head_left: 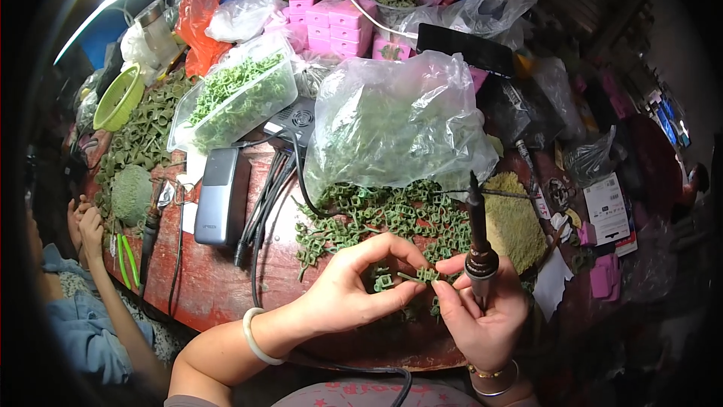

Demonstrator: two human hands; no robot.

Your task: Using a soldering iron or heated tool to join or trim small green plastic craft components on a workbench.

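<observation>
Between the fingertips of both hands is a small green ring-shaped piece (427,274) with a short stem. My left hand (354,286) pinches it from the left with thumb and forefinger. My right hand (489,317) holds a soldering iron (480,264), its dark tip pointing up, while its thumb and forefinger meet the piece from the right. Another green piece (383,280) shows below the left forefinger. Just beyond my hands, a loose pile of similar green pieces (376,215) covers the red tabletop (181,286).
Behind the pile lies a clear plastic bag (399,121) of green pieces. A clear tub (256,94), a power bank (222,196) and black cables (269,200) are to the left. A yellowish-green pad (516,222) lies right. Another person's hands (86,230) are at far left.
</observation>
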